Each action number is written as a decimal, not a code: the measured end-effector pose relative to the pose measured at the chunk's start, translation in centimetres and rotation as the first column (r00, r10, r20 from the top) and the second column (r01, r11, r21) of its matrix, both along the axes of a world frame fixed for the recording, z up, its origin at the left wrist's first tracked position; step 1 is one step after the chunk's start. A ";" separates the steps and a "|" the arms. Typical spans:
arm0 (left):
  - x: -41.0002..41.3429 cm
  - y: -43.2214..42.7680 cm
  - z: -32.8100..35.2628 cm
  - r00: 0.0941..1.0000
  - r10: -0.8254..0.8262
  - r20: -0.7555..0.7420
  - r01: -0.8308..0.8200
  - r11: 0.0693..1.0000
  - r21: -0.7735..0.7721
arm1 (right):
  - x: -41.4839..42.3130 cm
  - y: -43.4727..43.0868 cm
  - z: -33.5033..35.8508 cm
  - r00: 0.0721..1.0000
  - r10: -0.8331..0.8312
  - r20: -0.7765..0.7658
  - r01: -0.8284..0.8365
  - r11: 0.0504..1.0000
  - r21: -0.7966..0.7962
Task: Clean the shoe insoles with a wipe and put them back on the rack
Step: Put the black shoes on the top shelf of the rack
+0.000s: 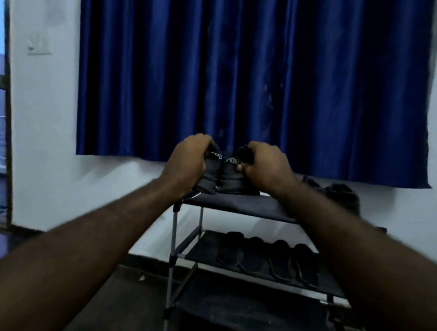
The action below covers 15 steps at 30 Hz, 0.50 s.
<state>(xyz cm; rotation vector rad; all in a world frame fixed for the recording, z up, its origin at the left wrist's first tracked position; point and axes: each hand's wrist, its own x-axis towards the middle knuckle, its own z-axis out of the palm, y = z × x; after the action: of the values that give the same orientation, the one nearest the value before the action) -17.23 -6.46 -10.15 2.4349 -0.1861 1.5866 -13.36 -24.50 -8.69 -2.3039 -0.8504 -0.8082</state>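
Both forearms reach forward over rack.
Left hand (188, 160): fingers curled tight over top of left black shoe (207, 178), gripping it.
Right hand (265, 166): fingers curled on collar of right black shoe (233, 178), thumb tip pressed on its side.
Shoes: side by side, touching, on rack (235, 204) top shelf, left end; white-lettered ends face camera, long axes run toward wall.
Middle shelf: four flat dark insoles (267, 259), side by side, lengthwise front to back.
Behind: blue curtain (246, 75), white wall.
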 end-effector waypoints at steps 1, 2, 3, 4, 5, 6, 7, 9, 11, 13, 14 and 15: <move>1.5 0.1 -0.4 1.000 -0.017 0.000 0.017 1.000 -0.007 | 1.2 -0.1 -0.5 1.000 -0.020 0.000 0.020 1.000 0.011; 2.8 0.1 -0.9 1.000 -0.029 -0.006 0.029 1.000 -0.011 | 2.3 0.0 -1.3 0.999 -0.041 -0.002 0.041 0.999 0.019; 4.1 0.2 -1.4 0.999 -0.040 -0.019 0.040 0.999 -0.014 | 3.6 0.1 -1.9 0.998 -0.062 -0.010 0.062 0.998 0.032; 5.3 0.3 -1.9 0.998 -0.052 -0.035 0.051 0.999 -0.018 | 4.8 0.2 -2.6 0.997 -0.073 -0.023 0.074 0.996 0.046; 6.2 0.4 -2.3 0.997 -0.066 -0.048 0.065 0.998 -0.023 | 5.7 0.4 -3.2 0.996 -0.078 -0.037 0.080 0.995 0.055; 7.3 0.6 -2.7 0.995 -0.080 -0.063 0.078 0.997 -0.026 | 6.9 0.7 -3.8 0.996 -0.079 -0.045 0.081 0.995 0.064; 8.2 0.9 -3.0 0.993 -0.087 -0.081 0.086 0.996 -0.026 | 7.7 1.0 -4.4 0.996 -0.081 -0.046 0.084 0.994 0.072; 10.1 1.6 -3.8 0.990 -0.083 -0.112 0.082 0.997 -0.013 | 9.4 1.7 -5.4 0.995 -0.096 -0.041 0.099 0.992 0.084; 11.8 2.3 -4.5 0.990 -0.086 -0.109 0.085 0.996 -0.014 | 10.8 2.5 -6.3 0.992 -0.125 -0.027 0.127 0.988 0.090; 13.3 2.9 -5.1 0.992 -0.091 -0.089 0.089 0.995 -0.034 | 12.0 3.2 -6.8 0.988 -0.154 -0.007 0.153 0.983 0.100; 13.8 3.2 -5.4 0.992 -0.096 -0.081 0.093 0.995 -0.042 | 12.6 3.4 -7.1 0.987 -0.158 -0.001 0.158 0.982 0.102; 14.2 3.5 -5.7 0.992 -0.103 -0.076 0.099 0.994 -0.048 | 13.0 3.5 -7.4 0.987 -0.162 0.001 0.161 0.982 0.097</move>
<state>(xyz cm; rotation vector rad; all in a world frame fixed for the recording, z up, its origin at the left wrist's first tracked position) -2.99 -2.98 -15.84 2.4086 -0.2534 1.4347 -0.31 -20.96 -16.07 -2.3063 -0.6198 -0.9091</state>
